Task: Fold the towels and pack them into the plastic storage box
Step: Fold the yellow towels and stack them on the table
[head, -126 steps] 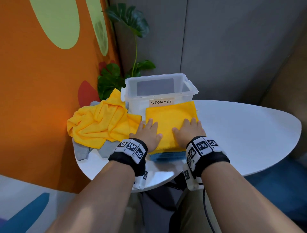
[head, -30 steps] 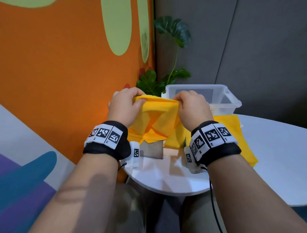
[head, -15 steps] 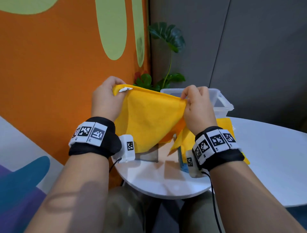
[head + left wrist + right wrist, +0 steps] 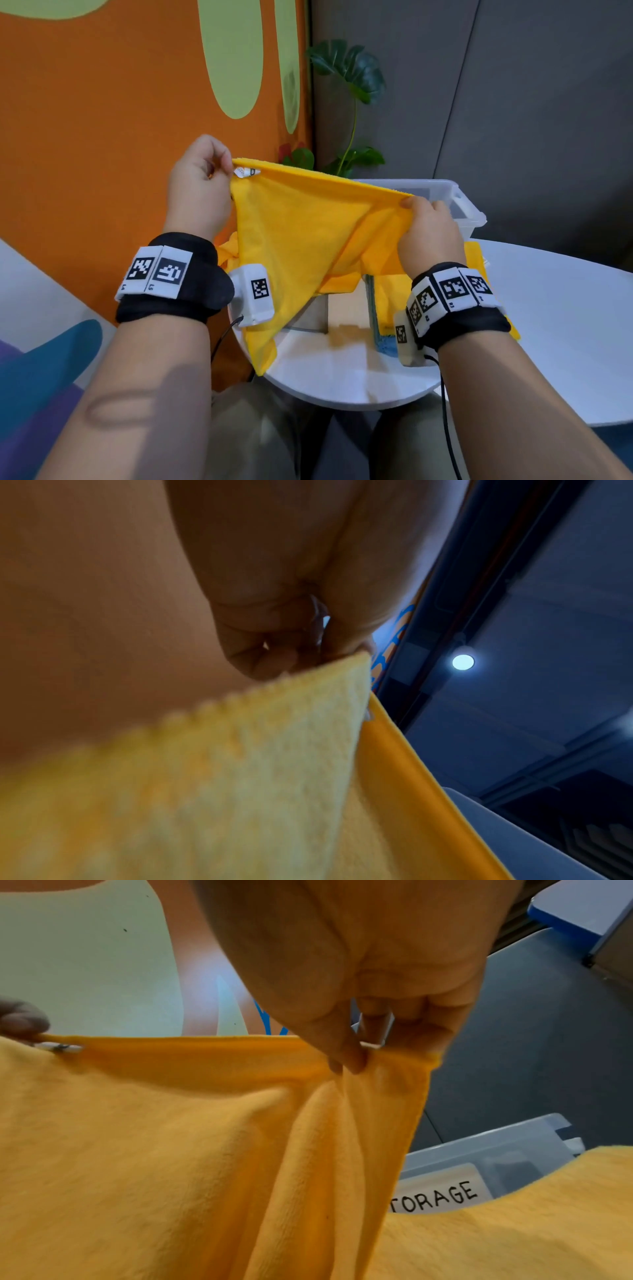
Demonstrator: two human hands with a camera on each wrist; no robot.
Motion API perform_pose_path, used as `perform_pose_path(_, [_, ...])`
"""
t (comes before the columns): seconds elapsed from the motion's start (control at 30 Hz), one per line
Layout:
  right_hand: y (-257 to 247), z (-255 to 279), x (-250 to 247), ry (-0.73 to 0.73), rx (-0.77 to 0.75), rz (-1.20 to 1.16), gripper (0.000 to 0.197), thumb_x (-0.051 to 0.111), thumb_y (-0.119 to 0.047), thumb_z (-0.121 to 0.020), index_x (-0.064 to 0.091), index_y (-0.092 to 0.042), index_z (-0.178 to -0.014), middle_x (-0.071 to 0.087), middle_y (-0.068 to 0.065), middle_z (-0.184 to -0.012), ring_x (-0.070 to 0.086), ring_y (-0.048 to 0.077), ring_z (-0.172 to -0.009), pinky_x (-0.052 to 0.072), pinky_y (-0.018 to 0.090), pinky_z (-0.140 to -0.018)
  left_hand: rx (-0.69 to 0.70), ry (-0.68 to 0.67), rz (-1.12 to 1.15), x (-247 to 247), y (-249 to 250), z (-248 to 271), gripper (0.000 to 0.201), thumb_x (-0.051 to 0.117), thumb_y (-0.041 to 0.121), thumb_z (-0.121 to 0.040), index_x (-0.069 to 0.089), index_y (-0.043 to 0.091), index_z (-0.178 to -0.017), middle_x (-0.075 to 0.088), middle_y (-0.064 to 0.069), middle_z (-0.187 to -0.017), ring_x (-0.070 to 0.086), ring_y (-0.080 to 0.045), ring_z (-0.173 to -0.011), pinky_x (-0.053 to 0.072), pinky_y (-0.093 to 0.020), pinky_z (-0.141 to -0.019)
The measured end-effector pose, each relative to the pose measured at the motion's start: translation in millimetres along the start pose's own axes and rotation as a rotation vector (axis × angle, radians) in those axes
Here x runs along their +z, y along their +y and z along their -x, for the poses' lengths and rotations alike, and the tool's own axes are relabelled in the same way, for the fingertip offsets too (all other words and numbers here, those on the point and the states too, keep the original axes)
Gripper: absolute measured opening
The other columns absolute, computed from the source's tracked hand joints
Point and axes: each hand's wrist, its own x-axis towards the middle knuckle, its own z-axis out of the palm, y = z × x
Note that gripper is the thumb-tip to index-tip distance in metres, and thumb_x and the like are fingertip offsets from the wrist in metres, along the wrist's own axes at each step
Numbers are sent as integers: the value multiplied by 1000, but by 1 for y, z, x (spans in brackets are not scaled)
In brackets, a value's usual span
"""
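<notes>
Yellow towel is pinched at its top edge by left hand and right hand, stretched out above the tabletop, apparently for folding.

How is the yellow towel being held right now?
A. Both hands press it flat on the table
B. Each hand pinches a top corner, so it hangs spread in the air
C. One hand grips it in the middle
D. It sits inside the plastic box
B: the left hand and right hand each pinch an end of the top edge of the yellow towel, which hangs above the table.
</notes>
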Motion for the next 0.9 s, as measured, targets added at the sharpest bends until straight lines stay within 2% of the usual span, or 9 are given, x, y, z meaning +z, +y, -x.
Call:
perform_pose_path(0.1, [4,-1,-1,7,65,-66,56,34,5,-90,42,-20,-139,44,11,-126,55,33,-100,48,43,-85,-47,8,-25,-3,-1,-2,44,35,-8,-79,58,27,-66,54,2,-66,40,-16,-54,30,-24,-48])
perform_pose_path(0.2, [1,-3,-1,31,57,-165,55,34,3,-92,40,-22,-141,43,10,-123,51,24,-83,40,32,-73,-90,36,-70,1,2,1,39,40,0,-85,69,25,-81,53,4,-60,33,-10,-43,27,-23,-42])
perform_pose_path(0.27, [-4,-5,0,33,44,-235,54,34,0,-94,39,-22,-142,42,9,-122,46,19,-77,36,28,-72,-100,20,-107,6,2,2,31,43,6,-89,70,22,-93,51,4,-59,34,-10,-43,28,-25,-44])
perform_pose_path(0.4, [-18,-4,-1,-7,-10,-302,45,41,-13,-98,41,-21,-142,44,8,-127,52,20,-94,33,22,-81,-76,-92,-212,22,2,8,24,48,16,-96,67,21,-108,48,6,-65,44,-12,-52,34,-28,-52])
perform_pose_path(0.5, [-32,-2,-1,-92,-65,-338,42,49,-21,-96,48,-23,-137,49,8,-129,53,20,-108,33,21,-85,-46,-175,-235,40,7,16,19,52,19,-95,64,22,-109,50,7,-66,45,-11,-57,34,-27,-52])
perform_pose_path(0.63, [-44,2,1,-160,-94,-455,41,54,-22,-92,52,-23,-134,55,2,-129,51,17,-118,41,31,-99,-22,-272,-186,60,17,29,8,64,26,-89,58,24,-95,58,5,-67,54,-10,-67,41,-24,-61])
perform_pose_path(0.73, [-48,3,1,-183,-48,-579,42,58,-22,-91,52,-23,-132,56,-1,-116,59,17,-102,55,38,-85,-30,-352,-109,68,23,36,14,73,26,-83,59,26,-82,64,6,-70,58,-8,-68,41,-22,-60])
perform_pose_path(0.83, [-49,3,2,-203,0,-688,40,57,-15,-91,51,-23,-130,53,-1,-112,61,13,-88,58,23,-60,-36,-365,-43,71,27,39,17,77,23,-79,61,28,-76,59,8,-65,55,-5,-62,43,-22,-61])
perform_pose_path(0.9, [-48,3,1,-205,15,-731,38,56,-13,-91,52,-22,-128,52,-2,-108,60,8,-83,55,19,-54,-43,-384,-8,71,29,41,17,78,20,-78,63,27,-75,61,5,-65,55,-5,-61,43,-22,-61])
